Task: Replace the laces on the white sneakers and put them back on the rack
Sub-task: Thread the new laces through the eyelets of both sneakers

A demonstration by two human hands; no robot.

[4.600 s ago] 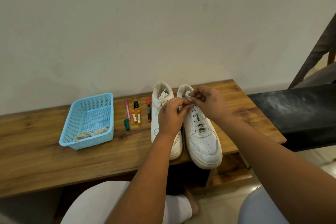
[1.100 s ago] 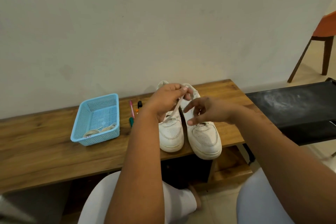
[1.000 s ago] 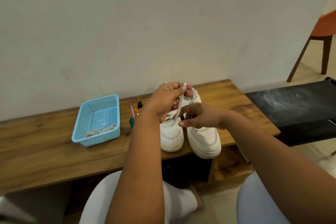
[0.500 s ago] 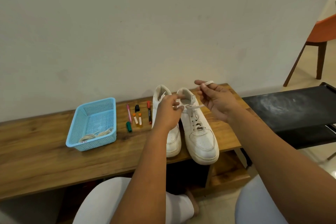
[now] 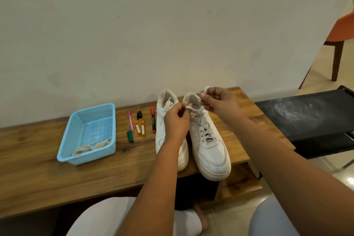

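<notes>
The flat white lace (image 5: pixel 192 109) of the scuffed white leather sneaker (image 5: pixel 207 140) on my right runs taut between my two hands over the shoe's collar. My left hand (image 5: pixel 177 120) pinches one end with curled fingers, and my right hand (image 5: pixel 220 102) pinches the other end, a small loop poking up above its fingertips. Lower down, the lace is threaded through the eyelets. Under my left wrist stands the other white sneaker (image 5: pixel 165 130), its lace loose at the tongue; both shoes sit on the brown wooden bench (image 5: pixel 38 168).

I judge I am working the top of this lace loose. If I tug both ends unevenly, it could jam in an eyelet or drag the shoe off the near edge, where its toe already overhangs.

Further left of my left hand lie some small markers and pens (image 5: pixel 140 124), then a light blue perforated plastic basket (image 5: pixel 76 140) with coiled cream laces (image 5: pixel 92 145). A small red mark shows on the basket's front rim; I cannot read it
</notes>
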